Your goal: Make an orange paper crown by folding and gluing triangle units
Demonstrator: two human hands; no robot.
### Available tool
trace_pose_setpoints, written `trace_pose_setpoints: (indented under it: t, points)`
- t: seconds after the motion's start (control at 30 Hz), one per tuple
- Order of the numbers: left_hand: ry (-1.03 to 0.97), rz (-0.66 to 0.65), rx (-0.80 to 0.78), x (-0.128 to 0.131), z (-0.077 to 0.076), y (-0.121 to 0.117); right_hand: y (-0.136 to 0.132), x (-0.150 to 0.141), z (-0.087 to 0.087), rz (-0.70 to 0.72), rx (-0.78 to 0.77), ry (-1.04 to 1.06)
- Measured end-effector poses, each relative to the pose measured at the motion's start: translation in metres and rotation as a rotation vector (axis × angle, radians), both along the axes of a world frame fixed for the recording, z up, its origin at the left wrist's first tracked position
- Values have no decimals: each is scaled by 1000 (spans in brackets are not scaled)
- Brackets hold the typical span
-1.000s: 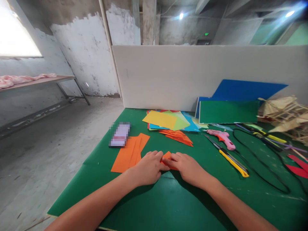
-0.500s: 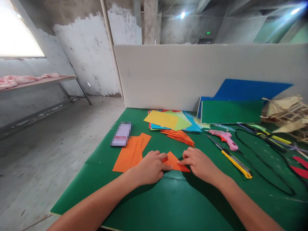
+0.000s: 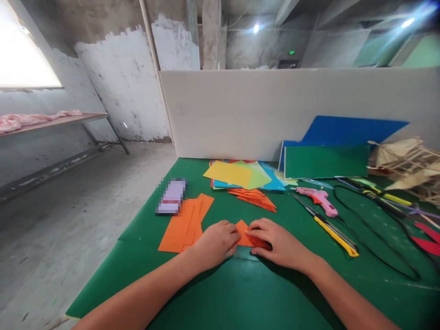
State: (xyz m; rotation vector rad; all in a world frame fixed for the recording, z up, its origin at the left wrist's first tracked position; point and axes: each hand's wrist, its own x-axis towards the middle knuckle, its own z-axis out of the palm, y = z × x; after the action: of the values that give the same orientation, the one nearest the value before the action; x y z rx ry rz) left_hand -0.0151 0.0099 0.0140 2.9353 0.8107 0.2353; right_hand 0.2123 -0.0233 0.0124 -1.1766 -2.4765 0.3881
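A small piece of orange paper (image 3: 242, 231) with a pointed top lies on the green tabletop between my hands. My left hand (image 3: 218, 244) has its fingers curled together over the paper's left end, hiding that part. At the right end, my right hand (image 3: 280, 241) grips the paper between its fingers above and its thumb below. Just to the left lie flat orange paper pieces (image 3: 175, 229), overlapping each other. Beyond my hands is a fanned pile of folded orange paper pieces (image 3: 254, 198).
Coloured paper sheets (image 3: 227, 173) lie at the back, near a phone-like pixelated object (image 3: 172, 197) on the left. To the right are a pink glue gun (image 3: 319, 198) with a black cord and a yellow utility knife (image 3: 337, 236). Green board (image 3: 325, 161) stands behind.
My right hand has shifted from pressing the paper's right corner with its fingertips to gripping it, with the thumb lower. My left fingers have curled closer together. The view has tilted slightly.
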Motion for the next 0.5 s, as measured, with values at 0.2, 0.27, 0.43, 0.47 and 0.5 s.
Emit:
trace_pose_setpoints:
  t: [0.2,0.27,0.43,0.47,0.5]
  points:
    - [-10,39,-15,1,3,1,2,-4,0,26,-13,-4]
    - [48,58,0,2,5,0,2,-6,0,58,-15,0]
    - [105,126,50,4,7,-5,4,-9,-4,101,-5,20]
    - [96,135,55,4,6,-6,4,-10,-5,104,-1,28]
    - [87,141,58,4,4,-6,4,-11,-6,106,5,38]
